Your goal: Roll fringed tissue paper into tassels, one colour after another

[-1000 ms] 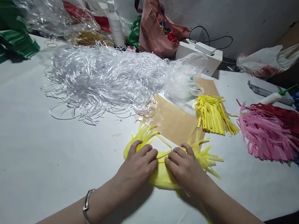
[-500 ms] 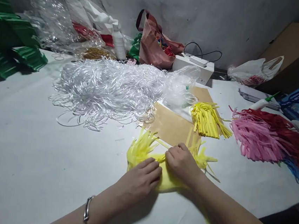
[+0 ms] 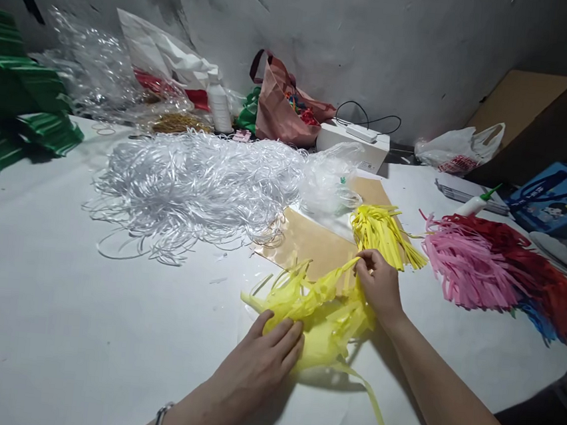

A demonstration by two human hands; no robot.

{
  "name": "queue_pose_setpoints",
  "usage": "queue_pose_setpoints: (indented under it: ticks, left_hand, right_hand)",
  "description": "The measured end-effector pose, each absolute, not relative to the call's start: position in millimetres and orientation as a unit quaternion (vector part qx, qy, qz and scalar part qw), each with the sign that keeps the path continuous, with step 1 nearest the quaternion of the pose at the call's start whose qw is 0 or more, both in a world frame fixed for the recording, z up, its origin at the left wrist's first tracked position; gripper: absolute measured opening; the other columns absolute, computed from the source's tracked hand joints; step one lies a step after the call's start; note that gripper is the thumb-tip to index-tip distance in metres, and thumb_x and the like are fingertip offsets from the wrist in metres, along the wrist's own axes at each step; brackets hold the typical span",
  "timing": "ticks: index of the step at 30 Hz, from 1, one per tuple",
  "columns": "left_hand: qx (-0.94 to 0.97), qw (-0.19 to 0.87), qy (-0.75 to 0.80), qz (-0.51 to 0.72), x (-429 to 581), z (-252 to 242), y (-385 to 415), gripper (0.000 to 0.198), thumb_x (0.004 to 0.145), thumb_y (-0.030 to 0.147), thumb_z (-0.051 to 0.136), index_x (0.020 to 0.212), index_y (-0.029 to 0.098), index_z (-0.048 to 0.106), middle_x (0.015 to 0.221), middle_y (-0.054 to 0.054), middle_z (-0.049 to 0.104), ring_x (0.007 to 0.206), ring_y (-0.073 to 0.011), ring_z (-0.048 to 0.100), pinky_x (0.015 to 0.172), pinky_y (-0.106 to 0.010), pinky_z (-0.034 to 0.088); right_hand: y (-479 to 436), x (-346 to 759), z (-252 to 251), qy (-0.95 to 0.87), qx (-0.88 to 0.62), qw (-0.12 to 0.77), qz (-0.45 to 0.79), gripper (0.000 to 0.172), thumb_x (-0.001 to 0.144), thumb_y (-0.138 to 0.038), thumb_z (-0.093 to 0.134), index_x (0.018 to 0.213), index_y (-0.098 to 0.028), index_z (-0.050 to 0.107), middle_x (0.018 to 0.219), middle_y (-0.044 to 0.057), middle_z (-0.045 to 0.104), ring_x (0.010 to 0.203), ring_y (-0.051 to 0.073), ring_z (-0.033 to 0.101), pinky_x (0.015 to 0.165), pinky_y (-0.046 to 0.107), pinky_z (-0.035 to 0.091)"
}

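Observation:
A yellow fringed sheet [image 3: 323,350], thin and see-through like tissue paper, lies crumpled on the white table with its cut strips toward the far side. My left hand [image 3: 270,351] rests on its left part, fingers spread and pressing down. At its far right, my right hand [image 3: 379,285] pinches a strip between thumb and fingers and lifts it off the table. One long yellow strip trails toward the near edge. Just beyond my right hand is a yellow tassel bundle [image 3: 379,232], partly on a brown paper sheet [image 3: 305,241].
White cord [image 3: 196,184] spreads in a big tangle at the back. Pink tassels [image 3: 469,264] and red tassels [image 3: 552,285] lie to the right, near a glue bottle [image 3: 475,204]. A pink bag [image 3: 286,106], a white box [image 3: 369,150] and green material [image 3: 19,93] stand behind.
My right hand has moved right and away from me, pulling a yellow strip up. The sheet's fringe has bunched and shifted. My left hand stays on the sheet. The view has tilted up slightly.

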State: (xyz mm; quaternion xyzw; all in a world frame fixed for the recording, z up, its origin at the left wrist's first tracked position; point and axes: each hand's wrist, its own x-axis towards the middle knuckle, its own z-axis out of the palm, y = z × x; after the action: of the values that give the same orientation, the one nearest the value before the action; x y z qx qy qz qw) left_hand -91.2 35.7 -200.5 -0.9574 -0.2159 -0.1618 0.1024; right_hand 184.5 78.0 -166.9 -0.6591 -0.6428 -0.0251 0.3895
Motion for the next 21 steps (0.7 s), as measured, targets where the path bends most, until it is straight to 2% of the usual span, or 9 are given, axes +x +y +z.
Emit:
queue_pose_setpoints:
  ticks: [4, 8, 11, 13, 15, 17, 19, 21]
  left_hand:
    - [-0.957, 0.116, -0.205, -0.172, -89, -202, 35, 0.026, 0.100, 0.011, 0.041, 0.112, 0.017, 0.064, 0.117, -0.007, 0.071, 0.095, -0.0213, 0.061, 0.096, -0.045, 0.032]
    - [-0.958, 0.122, -0.202, -0.165, -89, -199, 33, 0.020, 0.097, 0.011, 0.049, 0.110, 0.016, 0.063, 0.113, -0.007, 0.070, 0.085, -0.0217, 0.059, 0.089, -0.044, 0.036]
    - [-0.960, 0.095, -0.195, -0.178, -90, -195, 35, 0.016, 0.094, 0.008, 0.051, 0.102, 0.018, 0.062, 0.101, -0.005, 0.070, 0.076, -0.0203, 0.058, 0.081, -0.040, 0.040]
    - [-0.951, 0.061, -0.209, -0.219, -91, -192, 38, 0.020, 0.095, 0.005, 0.046, 0.099, 0.017, 0.060, 0.095, -0.006, 0.069, 0.074, -0.0197, 0.058, 0.074, -0.036, 0.042]
    - [-0.924, 0.027, -0.271, -0.268, -93, -190, 44, 0.019, 0.097, 0.008, 0.042, 0.102, 0.016, 0.058, 0.097, -0.009, 0.068, 0.074, -0.0202, 0.059, 0.069, -0.033, 0.044]
    - [-0.894, 0.004, -0.349, -0.280, -95, -190, 50, 0.015, 0.099, 0.019, 0.045, 0.105, 0.015, 0.058, 0.095, -0.010, 0.067, 0.070, -0.0213, 0.059, 0.063, -0.032, 0.044]
    - [-0.887, -0.007, -0.390, -0.247, -96, -190, 56, 0.015, 0.099, 0.025, 0.048, 0.098, 0.017, 0.060, 0.085, -0.007, 0.067, 0.065, -0.0217, 0.059, 0.060, -0.032, 0.043]
    - [-0.894, -0.012, -0.392, -0.216, -97, -191, 60, 0.022, 0.099, 0.022, 0.046, 0.084, 0.020, 0.062, 0.074, -0.003, 0.064, 0.062, -0.0210, 0.058, 0.060, -0.032, 0.041]
  right_hand:
    - [86, 189, -161, -0.649, -0.643, 0.400, -0.069, 0.016, 0.095, -0.023, 0.044, 0.094, -0.019, 0.059, 0.078, 0.004, 0.070, 0.066, 0.020, 0.065, 0.063, 0.029, 0.047]
    - [102, 198, -149, -0.738, -0.559, 0.364, -0.105, 0.017, 0.096, -0.020, 0.046, 0.094, -0.020, 0.063, 0.085, 0.007, 0.072, 0.077, 0.023, 0.066, 0.076, 0.036, 0.046]
    - [107, 202, -139, -0.807, -0.474, 0.331, -0.118, 0.018, 0.098, -0.017, 0.047, 0.095, -0.021, 0.065, 0.082, 0.005, 0.073, 0.078, 0.021, 0.067, 0.079, 0.034, 0.046]
    - [105, 200, -132, -0.830, -0.432, 0.328, -0.131, 0.018, 0.099, -0.014, 0.048, 0.097, -0.021, 0.064, 0.081, 0.003, 0.074, 0.076, 0.018, 0.068, 0.080, 0.033, 0.047]
    - [99, 194, -126, -0.833, -0.407, 0.342, -0.150, 0.017, 0.100, -0.012, 0.049, 0.100, -0.021, 0.062, 0.083, 0.003, 0.074, 0.076, 0.017, 0.068, 0.083, 0.034, 0.047]
    - [91, 188, -122, -0.826, -0.396, 0.365, -0.168, 0.016, 0.100, -0.010, 0.050, 0.104, -0.020, 0.061, 0.086, 0.003, 0.075, 0.077, 0.016, 0.069, 0.086, 0.036, 0.046]
    - [85, 183, -119, -0.816, -0.393, 0.382, -0.180, 0.017, 0.099, -0.008, 0.051, 0.107, -0.020, 0.059, 0.086, 0.003, 0.074, 0.076, 0.015, 0.069, 0.088, 0.036, 0.045]
    - [81, 181, -119, -0.812, -0.395, 0.386, -0.190, 0.017, 0.099, -0.008, 0.052, 0.108, -0.020, 0.059, 0.085, 0.003, 0.074, 0.076, 0.015, 0.069, 0.089, 0.036, 0.045]
